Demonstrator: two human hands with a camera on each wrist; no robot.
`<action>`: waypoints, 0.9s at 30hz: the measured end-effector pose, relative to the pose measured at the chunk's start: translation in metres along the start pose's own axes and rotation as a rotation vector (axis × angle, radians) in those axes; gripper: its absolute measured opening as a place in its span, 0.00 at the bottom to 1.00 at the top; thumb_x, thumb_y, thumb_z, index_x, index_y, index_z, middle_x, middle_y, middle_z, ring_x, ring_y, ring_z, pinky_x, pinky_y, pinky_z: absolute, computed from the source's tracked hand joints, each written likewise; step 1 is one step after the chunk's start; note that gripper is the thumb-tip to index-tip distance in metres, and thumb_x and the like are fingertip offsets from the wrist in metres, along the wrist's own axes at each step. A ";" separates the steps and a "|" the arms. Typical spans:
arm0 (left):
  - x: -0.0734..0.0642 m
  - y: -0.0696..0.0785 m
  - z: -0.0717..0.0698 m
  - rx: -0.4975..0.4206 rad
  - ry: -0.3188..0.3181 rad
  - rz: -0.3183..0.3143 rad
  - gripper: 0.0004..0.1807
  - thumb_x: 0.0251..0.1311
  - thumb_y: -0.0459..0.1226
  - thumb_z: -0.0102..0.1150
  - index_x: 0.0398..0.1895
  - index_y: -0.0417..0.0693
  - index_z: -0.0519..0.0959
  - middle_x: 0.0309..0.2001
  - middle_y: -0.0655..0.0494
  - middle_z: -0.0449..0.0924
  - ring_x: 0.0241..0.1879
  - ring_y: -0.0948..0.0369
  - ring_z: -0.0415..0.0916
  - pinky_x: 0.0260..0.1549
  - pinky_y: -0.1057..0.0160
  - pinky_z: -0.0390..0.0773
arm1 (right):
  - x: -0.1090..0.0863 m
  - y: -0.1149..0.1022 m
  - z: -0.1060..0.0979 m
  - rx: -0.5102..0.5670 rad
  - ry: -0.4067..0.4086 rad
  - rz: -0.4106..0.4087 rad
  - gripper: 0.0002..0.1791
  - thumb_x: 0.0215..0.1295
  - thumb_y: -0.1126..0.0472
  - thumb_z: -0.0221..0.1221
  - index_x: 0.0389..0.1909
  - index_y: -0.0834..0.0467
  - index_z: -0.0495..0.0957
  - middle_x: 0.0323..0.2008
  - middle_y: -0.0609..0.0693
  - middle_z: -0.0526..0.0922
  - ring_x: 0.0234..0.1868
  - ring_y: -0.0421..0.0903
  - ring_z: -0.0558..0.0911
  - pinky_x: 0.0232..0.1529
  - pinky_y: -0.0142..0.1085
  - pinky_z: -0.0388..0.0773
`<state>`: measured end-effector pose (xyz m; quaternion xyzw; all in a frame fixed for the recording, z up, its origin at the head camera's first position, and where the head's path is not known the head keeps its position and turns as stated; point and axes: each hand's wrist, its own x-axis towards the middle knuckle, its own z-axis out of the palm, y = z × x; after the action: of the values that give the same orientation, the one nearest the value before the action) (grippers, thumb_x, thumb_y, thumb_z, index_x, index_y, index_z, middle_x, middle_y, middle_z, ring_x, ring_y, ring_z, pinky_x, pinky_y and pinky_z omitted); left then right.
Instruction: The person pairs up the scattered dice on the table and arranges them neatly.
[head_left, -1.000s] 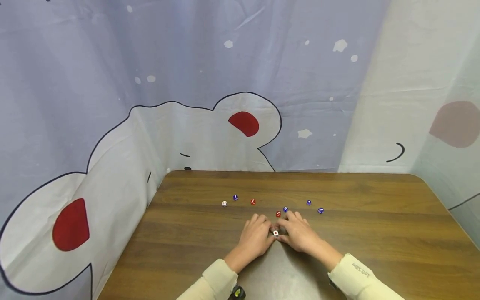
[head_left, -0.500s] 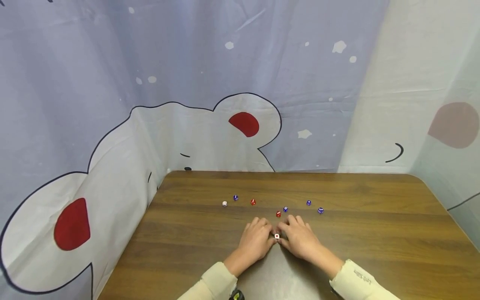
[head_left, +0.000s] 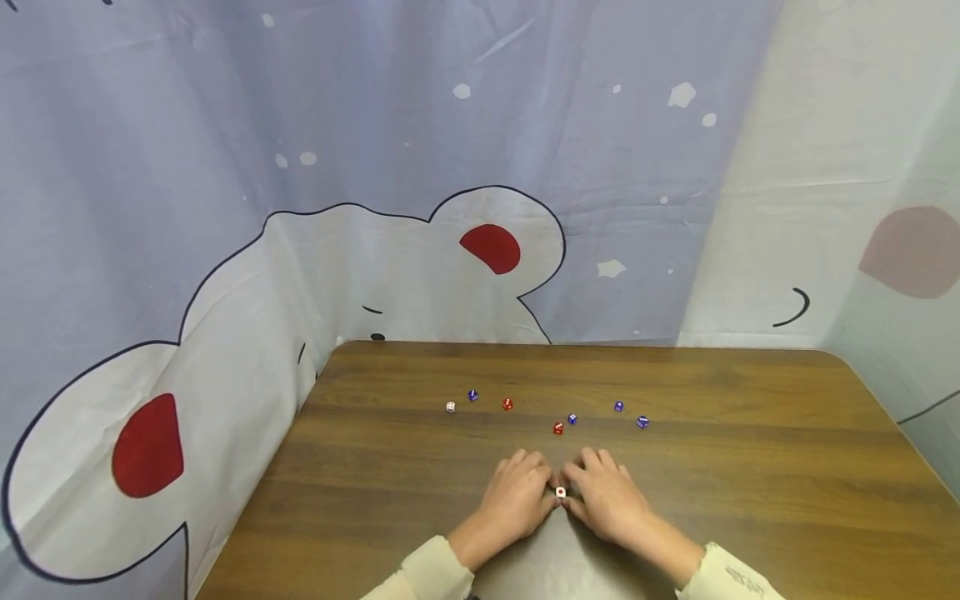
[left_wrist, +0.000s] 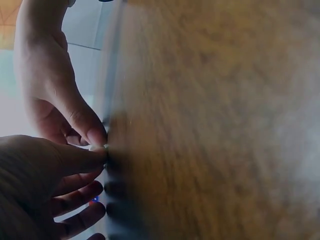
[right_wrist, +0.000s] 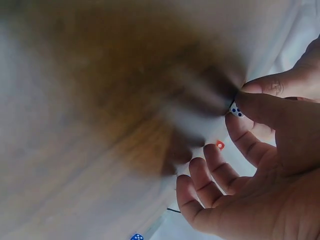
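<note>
A white die [head_left: 561, 492] with a large red pip facing up sits on the wooden table, between the fingertips of both hands. My left hand [head_left: 516, 497] pinches it from the left with thumb and index finger. From the right, the thumb and index finger of my right hand [head_left: 611, 500] grip the same die; black pips on its side [right_wrist: 236, 110] show in the right wrist view. In the left wrist view the two thumbs meet and mostly hide it. The other fingers of both hands are bent, their tips near the tabletop.
Beyond the hands lie a red die [head_left: 558, 428] and a blue die [head_left: 572, 419]. Two more blue dice [head_left: 642, 422] are to the right. Farther left are another red die [head_left: 507, 404], a blue die [head_left: 472, 395] and a white die [head_left: 451, 407]. A patterned curtain [head_left: 420, 275] borders the table [head_left: 750, 467].
Both hands have slid the white die toward the person and slightly right across the table. The other dice have stayed in place.
</note>
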<state>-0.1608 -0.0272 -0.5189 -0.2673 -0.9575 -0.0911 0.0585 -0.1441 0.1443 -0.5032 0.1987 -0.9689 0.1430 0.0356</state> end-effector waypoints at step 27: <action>-0.023 0.012 -0.008 -0.028 -0.064 0.082 0.09 0.57 0.51 0.71 0.32 0.60 0.84 0.38 0.70 0.77 0.38 0.68 0.69 0.39 0.64 0.70 | -0.029 -0.006 0.003 0.022 0.055 -0.080 0.13 0.54 0.52 0.73 0.29 0.45 0.76 0.39 0.41 0.73 0.40 0.42 0.70 0.33 0.35 0.61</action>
<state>-0.1350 -0.0304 -0.5131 -0.3101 -0.9457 -0.0936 0.0277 -0.1153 0.1488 -0.5077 0.2337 -0.9572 0.1578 0.0658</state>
